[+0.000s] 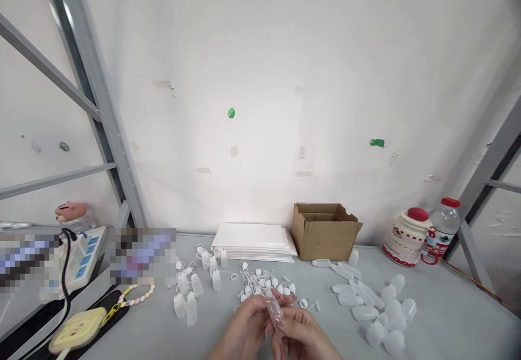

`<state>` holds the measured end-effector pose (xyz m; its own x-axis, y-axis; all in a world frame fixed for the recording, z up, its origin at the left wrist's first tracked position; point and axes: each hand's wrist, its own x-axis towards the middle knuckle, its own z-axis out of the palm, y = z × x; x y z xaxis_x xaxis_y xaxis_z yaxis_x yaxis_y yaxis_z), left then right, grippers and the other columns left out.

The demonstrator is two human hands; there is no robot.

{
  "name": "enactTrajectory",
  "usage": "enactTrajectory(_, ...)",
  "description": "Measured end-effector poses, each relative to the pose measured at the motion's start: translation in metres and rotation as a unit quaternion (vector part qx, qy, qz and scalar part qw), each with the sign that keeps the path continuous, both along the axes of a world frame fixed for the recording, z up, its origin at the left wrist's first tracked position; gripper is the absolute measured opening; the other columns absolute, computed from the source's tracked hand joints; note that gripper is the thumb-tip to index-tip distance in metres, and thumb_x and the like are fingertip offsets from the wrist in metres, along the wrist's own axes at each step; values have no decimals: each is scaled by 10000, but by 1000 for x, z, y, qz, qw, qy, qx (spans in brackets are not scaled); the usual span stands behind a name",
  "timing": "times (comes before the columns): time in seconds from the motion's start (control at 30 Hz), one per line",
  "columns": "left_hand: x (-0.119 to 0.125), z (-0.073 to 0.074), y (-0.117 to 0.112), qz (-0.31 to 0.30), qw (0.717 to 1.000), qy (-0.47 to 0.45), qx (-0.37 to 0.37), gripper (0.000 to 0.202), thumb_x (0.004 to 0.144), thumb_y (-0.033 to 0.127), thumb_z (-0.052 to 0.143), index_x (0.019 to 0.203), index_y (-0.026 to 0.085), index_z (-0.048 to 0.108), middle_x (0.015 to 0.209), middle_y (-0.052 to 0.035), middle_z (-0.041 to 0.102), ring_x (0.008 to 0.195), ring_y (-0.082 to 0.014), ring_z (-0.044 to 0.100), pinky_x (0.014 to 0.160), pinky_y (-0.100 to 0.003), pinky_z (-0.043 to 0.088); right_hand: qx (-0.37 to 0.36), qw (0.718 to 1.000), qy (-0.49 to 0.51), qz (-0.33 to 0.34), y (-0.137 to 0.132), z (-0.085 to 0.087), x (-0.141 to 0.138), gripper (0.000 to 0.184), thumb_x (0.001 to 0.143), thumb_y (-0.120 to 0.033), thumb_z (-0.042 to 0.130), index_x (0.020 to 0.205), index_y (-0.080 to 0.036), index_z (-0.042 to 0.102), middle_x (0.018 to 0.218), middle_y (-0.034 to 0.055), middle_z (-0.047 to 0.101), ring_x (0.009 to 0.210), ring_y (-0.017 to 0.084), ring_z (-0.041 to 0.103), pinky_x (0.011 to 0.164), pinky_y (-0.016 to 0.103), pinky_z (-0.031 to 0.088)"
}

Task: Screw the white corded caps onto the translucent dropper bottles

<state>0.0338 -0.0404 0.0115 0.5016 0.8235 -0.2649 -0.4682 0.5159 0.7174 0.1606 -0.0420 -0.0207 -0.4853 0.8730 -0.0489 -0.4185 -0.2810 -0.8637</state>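
My left hand [244, 324] and my right hand [303, 333] meet low in the middle of the view, both closed round one small translucent plastic bottle [274, 310] held tilted between the fingers. Just beyond the hands lies a scatter of small white caps with tethers [260, 284]. Several capped small bottles [191, 295] stand to the left of the hands. A heap of uncapped translucent bottles [374, 308] lies to the right on the grey table [439, 316].
An open cardboard box [323, 232] and a stack of white sheets [256, 240] sit at the wall. A red-lidded jar [409, 238] and a water bottle [442, 229] stand far right. A power strip [81, 257], a yellow phone case [79, 327] and a bead strap [136, 295] lie left.
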Motion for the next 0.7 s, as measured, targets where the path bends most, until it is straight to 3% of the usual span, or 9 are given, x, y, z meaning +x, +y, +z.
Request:
enactTrajectory(0.17, 0, -4, 0, 16, 999, -15, 41, 221, 669, 305, 557, 769, 150, 678, 931, -87, 681, 1077, -283, 509, 945, -360, 314, -47, 996, 61, 33, -4, 4, 4, 320, 624, -389, 687, 622, -70, 675, 399, 35, 602, 296, 51, 460, 337, 149, 262)
enactTrajectory(0.3, -1, -7, 1, 24, 998, -30, 55, 355, 660, 326, 605, 963, 150, 663, 993, -111, 670, 1066, -286, 520, 934, -378, 329, -56, 993, 94, 45, -5, 6, 4, 305, 639, -393, 668, 632, -88, 672, 375, 15, 586, 301, 65, 471, 349, 159, 294)
enactTrajectory(0.47, 1, -10, 4, 61, 995, -21, 77, 381, 588, 332, 712, 919, 148, 680, 893, -113, 686, 1007, -275, 546, 893, -356, 357, -13, 999, 35, -7, 0, 1, 3, 339, 636, -441, 700, 665, -107, 646, 446, 31, 625, 330, 69, 485, 364, 168, 305)
enactTrajectory(0.57, 2, -16, 8, 111, 987, 19, 111, 352, 555, 301, 768, 865, 161, 679, 854, -93, 690, 762, -200, 596, 734, -314, 413, 45, 997, -24, -61, 5, -7, 4, 356, 600, -465, 729, 687, -131, 641, 539, 28, 653, 407, 82, 511, 434, 194, 359)
enactTrajectory(0.63, 1, -20, 10, 120, 985, 37, 120, 366, 569, 309, 764, 894, 177, 660, 840, -78, 690, 554, -124, 547, 579, -278, 397, 74, 992, -63, -84, 6, -9, 5, 364, 599, -481, 722, 718, -144, 659, 600, 23, 660, 458, 93, 520, 484, 217, 384)
enactTrajectory(0.7, 0, -21, 12, 124, 985, 43, 116, 412, 562, 342, 765, 923, 182, 646, 826, -75, 687, 500, -101, 513, 489, -243, 348, 94, 988, -96, -75, 5, -5, 7, 371, 611, -502, 701, 745, -157, 677, 648, 25, 663, 505, 109, 532, 528, 239, 398)
